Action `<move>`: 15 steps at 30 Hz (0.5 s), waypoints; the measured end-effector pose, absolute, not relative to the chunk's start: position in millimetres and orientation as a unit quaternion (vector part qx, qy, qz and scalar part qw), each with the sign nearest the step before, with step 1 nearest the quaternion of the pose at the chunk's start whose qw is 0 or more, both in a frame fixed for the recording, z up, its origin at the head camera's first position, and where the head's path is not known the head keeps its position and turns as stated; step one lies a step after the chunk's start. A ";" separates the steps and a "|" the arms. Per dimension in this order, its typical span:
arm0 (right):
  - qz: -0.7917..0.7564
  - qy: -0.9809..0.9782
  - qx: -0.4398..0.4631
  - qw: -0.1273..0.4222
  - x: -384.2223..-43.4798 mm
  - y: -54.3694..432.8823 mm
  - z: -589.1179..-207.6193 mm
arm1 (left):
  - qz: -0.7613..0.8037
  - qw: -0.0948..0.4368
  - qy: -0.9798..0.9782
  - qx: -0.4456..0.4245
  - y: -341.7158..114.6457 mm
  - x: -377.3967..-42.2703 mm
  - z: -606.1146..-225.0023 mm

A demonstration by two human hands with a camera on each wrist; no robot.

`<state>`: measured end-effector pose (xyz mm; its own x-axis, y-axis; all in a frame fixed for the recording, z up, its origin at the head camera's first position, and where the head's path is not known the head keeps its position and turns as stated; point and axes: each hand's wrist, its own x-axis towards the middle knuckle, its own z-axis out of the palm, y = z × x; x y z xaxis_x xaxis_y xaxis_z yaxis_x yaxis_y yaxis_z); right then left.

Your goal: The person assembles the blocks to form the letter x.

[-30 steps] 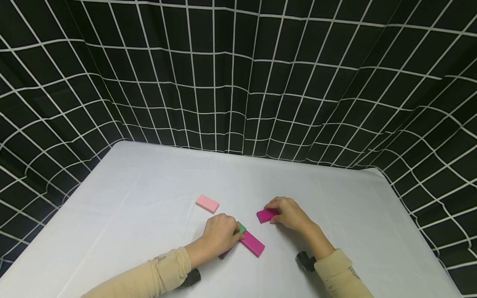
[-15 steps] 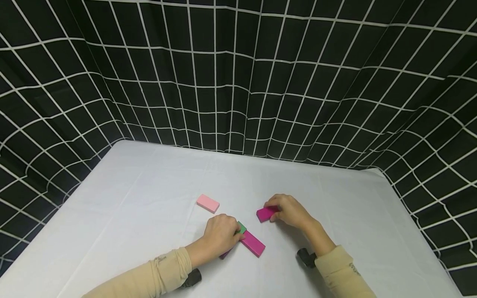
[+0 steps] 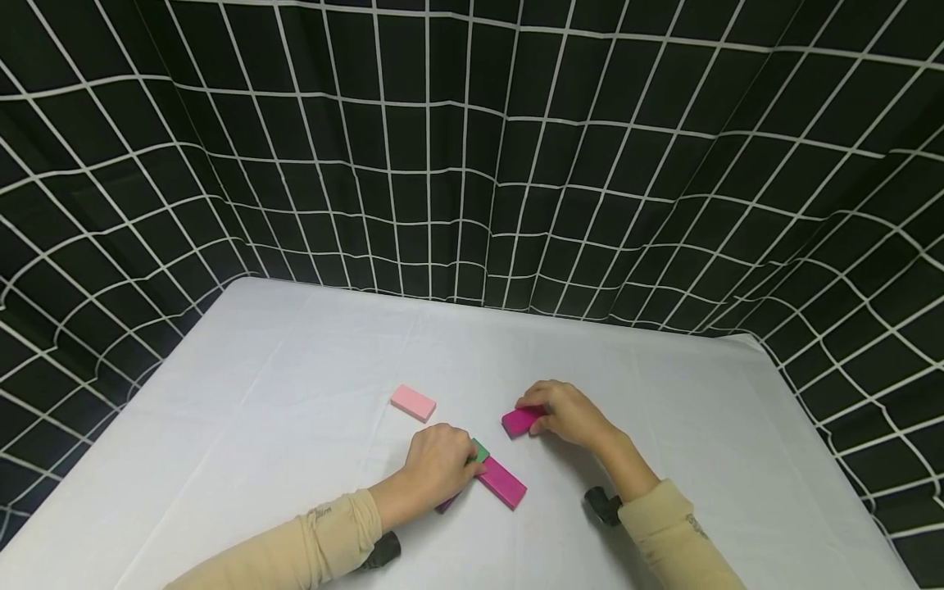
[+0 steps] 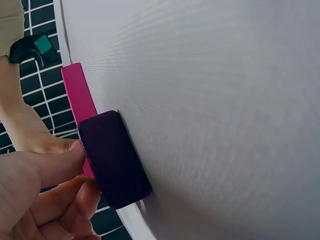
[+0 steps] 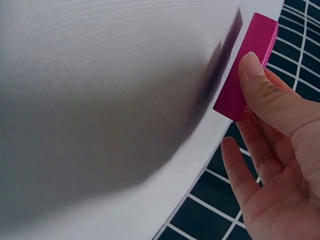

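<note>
My left hand [image 3: 438, 460] bends over a small cluster of blocks, its thumb and forefinger on either side of a green block [image 3: 480, 450]. One end of a long magenta block [image 3: 503, 483] meets the green one. A dark purple block [image 4: 114, 159] juts out beneath this hand and hides the fingertips in the left wrist view. Further right, my right hand [image 3: 564, 411] pinches a second magenta block [image 5: 246, 70] between thumb and fingers. That block hangs just over the tabletop, its shadow apart from it in the right wrist view.
A light pink block [image 3: 413, 403] lies flat on the white tabletop [image 3: 310, 369], beyond the left hand. A black curtain with white grid lines [image 3: 457, 164] rises behind the table and along both sides.
My right hand has shifted slightly left and away from me, carrying its magenta block. The left hand and the blocks around it stay in place.
</note>
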<state>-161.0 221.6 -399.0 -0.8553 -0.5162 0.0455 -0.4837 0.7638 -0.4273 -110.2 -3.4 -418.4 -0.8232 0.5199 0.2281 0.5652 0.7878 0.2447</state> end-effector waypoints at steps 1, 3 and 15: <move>-0.217 0.938 -0.269 0.037 -161.3 221.1 -399.1 | -0.153 0.075 -0.943 -0.288 -3.5 -110.1 -418.4; -0.217 0.937 -0.271 0.037 -162.0 220.0 -399.6 | -0.152 0.075 -0.943 -0.287 -3.5 -110.1 -418.5; -0.214 0.931 -0.293 0.042 -164.6 212.9 -402.0 | -0.150 0.066 -0.944 -0.287 -3.0 -110.6 -419.6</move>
